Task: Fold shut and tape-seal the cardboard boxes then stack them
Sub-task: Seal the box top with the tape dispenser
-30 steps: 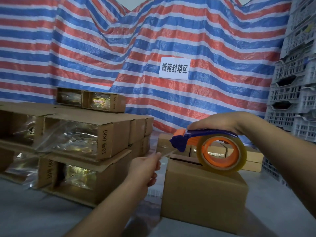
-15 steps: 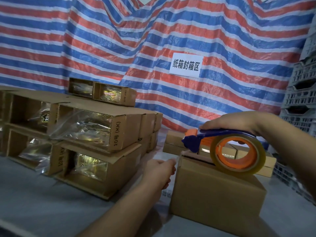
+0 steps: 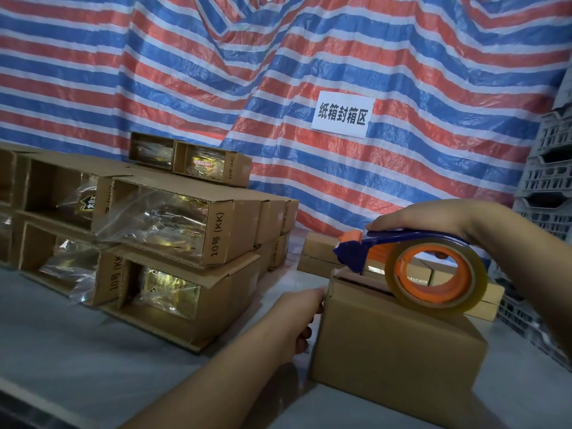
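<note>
The box (image 3: 396, 329) sat on the grey worktop (image 3: 93, 351) in front of the person, its flaps folded down but a dark gap showing along the top seam. The right hand (image 3: 433, 216) had a clenched grip round the handle of the tape gun (image 3: 433, 270), whose roll rested on the box top. The left hand (image 3: 305, 308) pressed the tape end against the box's left upper edge, fingertips pinching it there. To the left stood open boxes (image 3: 173, 236), stacked on their sides with plastic bags showing. I judged the risk plain enough: if the left fingers slipped, the tape end could lift and wrinkle; if the gun ran off the seam, the gap would stay unsealed; and the light box might slide under the pull.
</note>
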Demonstrator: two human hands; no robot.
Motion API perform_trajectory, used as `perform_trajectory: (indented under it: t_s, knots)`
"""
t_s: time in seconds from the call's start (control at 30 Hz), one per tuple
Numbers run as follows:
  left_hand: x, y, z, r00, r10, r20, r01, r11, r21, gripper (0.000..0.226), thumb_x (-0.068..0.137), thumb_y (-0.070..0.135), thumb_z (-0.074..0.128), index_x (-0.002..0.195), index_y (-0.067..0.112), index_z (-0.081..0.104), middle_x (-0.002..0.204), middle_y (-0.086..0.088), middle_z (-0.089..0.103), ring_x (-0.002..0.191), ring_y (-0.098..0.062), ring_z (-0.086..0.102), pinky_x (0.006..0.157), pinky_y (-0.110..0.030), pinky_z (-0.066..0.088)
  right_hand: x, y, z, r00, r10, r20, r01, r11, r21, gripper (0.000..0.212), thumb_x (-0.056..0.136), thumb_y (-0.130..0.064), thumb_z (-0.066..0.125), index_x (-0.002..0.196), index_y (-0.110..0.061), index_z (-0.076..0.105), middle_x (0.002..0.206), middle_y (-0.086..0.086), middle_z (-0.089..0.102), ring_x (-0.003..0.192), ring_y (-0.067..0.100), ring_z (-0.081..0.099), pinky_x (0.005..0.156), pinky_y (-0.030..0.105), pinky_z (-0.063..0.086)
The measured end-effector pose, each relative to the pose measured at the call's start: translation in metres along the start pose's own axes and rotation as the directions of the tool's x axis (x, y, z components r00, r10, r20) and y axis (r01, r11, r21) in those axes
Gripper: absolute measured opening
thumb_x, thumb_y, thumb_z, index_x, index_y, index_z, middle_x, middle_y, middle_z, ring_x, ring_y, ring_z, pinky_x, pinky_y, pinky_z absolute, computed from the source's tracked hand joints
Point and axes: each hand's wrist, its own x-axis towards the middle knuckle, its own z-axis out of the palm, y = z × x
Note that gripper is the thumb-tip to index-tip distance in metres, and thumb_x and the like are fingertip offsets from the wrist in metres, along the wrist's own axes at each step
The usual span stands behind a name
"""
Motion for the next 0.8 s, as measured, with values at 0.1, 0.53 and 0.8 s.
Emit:
perform_trajectory:
  t_s: [0.1, 0.53, 0.8]
  knots:
    - [-0.002, -0.003, -0.004, 0.995, -0.071, 0.076, 0.076, 0.995, -0.061, 0.035, 0.089, 0.053, 0.061, 0.08, 0.021, 0.052, 0.065, 0.002, 0.039, 0.055, -0.011, 0.032, 0.046, -0.02, 0.027, -0.001, -0.003, 0.0, 1.0, -0.02, 0.002, 0.02, 0.994, -0.105, 0.022, 0.1, -0.027, 0.059, 0.111, -0.043, 0.05, 0.092, -0.021, 0.067, 0.092, -0.012, 0.063, 0.066, 0.005, 0.048]
    - [0.002, 0.039, 0.003, 0.979, 0.2, -0.036, -0.191, 0.967, 0.167, 0.024, 0.092, 0.044, 0.052, 0.086, 0.021, 0.056, 0.078, 0.0, 0.047, 0.065, -0.014, 0.039, 0.055, -0.025, 0.032, 0.002, 0.001, 0.001, 0.995, -0.095, -0.005, 0.094, 0.987, -0.132, 0.01, 0.1, -0.029, 0.057, 0.11, -0.032, 0.057, 0.1, -0.011, 0.07, 0.093, 0.01, 0.069, 0.077, 0.02, 0.054]
    - [-0.007, 0.034, 0.008, 0.957, 0.29, 0.03, -0.29, 0.942, 0.166, 0.02, 0.096, 0.039, 0.055, 0.089, 0.02, 0.058, 0.07, 0.005, 0.05, 0.06, -0.008, 0.042, 0.051, -0.022, 0.032, 0.002, -0.008, 0.001, 1.0, 0.008, 0.018, -0.007, 0.998, -0.062, 0.019, 0.104, -0.033, 0.05, 0.122, -0.034, 0.054, 0.101, -0.011, 0.07, 0.097, 0.009, 0.068, 0.081, 0.021, 0.054]
